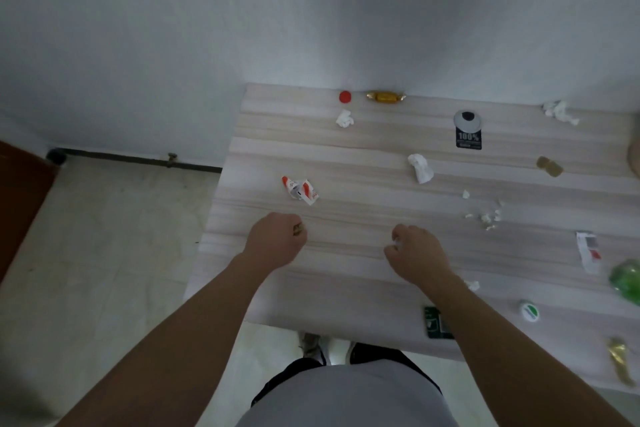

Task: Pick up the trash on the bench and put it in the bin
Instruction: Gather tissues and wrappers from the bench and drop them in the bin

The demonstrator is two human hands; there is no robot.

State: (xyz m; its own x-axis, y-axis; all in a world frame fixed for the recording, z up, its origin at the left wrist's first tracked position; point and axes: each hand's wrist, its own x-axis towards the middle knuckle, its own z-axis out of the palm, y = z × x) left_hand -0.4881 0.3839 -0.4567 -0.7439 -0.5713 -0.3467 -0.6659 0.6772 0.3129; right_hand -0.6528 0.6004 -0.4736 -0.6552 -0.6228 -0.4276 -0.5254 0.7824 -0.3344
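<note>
My left hand (277,240) hovers over the pale wood bench (346,156) with fingers curled round a small brownish scrap (298,228). My right hand (415,253) is beside it, fingers curled round a bit of white paper (396,242). Just beyond the left hand lies a crumpled red and white carton (300,189). Farther back are a red cap (345,97), a gold candy wrapper (385,96) and white tissue wads (344,118) (420,168). No bin is in view.
On the right lie a black and white tag (468,130), tissue crumbs (485,215), a red and white wrapper (588,251), a green plastic thing (627,281), a green and white lid (529,311), a dark green packet (436,322) and gold foil (620,360). The floor (104,253) lies left.
</note>
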